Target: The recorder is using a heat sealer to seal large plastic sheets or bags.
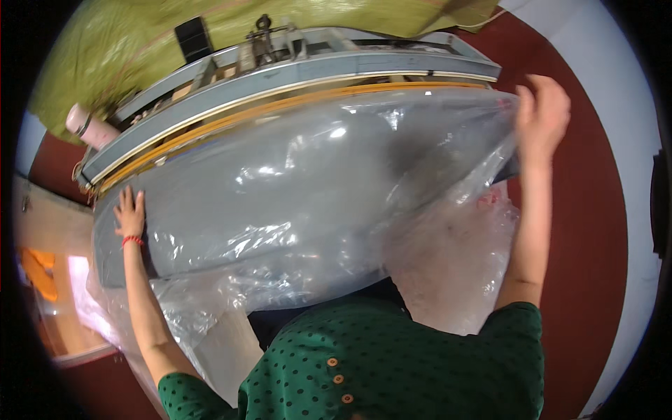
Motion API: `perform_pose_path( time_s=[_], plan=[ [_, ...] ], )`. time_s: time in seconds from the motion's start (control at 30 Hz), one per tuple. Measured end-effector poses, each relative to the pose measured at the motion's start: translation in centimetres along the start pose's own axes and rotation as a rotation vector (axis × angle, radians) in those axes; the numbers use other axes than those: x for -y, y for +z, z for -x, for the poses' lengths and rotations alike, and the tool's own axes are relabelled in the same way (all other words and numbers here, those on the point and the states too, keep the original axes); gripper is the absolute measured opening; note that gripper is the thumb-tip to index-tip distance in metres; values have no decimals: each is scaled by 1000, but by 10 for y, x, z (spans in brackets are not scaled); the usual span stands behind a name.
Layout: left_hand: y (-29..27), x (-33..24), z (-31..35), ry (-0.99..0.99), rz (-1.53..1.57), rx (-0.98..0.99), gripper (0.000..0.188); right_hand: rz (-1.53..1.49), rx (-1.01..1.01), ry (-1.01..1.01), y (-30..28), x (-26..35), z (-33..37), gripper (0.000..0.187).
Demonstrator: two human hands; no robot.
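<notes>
A large clear plastic sheet (329,269) covers a long grey, smooth piece (210,189) in front of me; I cannot tell whether the grey piece is cloth or board. Near its left end my left hand (129,213) lies flat, fingers spread, with a red bracelet at the wrist. At the far right corner my right hand (544,115) is raised with bent fingers closed on the sheet's edge. The plastic is drawn up toward that hand and hangs in loose folds along the near side, over my lap.
Beyond the sheet runs a long blue-grey metal frame (294,73) with a yellow strip and a metal fitting (263,38). A pink bottle (91,127) stands at its left end. A black phone (193,40) lies on yellow-green tarpaulin (133,56). The floor (581,231) is dark red.
</notes>
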State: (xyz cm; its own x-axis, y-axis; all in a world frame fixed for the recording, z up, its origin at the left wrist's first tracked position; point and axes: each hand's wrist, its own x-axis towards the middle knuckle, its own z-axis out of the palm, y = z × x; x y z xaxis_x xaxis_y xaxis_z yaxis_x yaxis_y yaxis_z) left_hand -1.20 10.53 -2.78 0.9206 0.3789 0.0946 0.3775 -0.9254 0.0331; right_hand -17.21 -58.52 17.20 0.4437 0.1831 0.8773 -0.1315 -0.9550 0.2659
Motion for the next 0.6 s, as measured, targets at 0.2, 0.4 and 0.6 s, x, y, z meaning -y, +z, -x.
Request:
perform_pose_path(
  time_s=[0.2,0.4,0.6],
  plan=[
    [23,44,-26,91,31,-43,61,-102,560,161,61,-27,171,34],
    [19,101,-32,157,-25,-36,55,-64,828,579,50,-64,222,58],
    [31,175,-82,324,76,-153,55,12,894,693,51,-60,210,62]
  ],
)
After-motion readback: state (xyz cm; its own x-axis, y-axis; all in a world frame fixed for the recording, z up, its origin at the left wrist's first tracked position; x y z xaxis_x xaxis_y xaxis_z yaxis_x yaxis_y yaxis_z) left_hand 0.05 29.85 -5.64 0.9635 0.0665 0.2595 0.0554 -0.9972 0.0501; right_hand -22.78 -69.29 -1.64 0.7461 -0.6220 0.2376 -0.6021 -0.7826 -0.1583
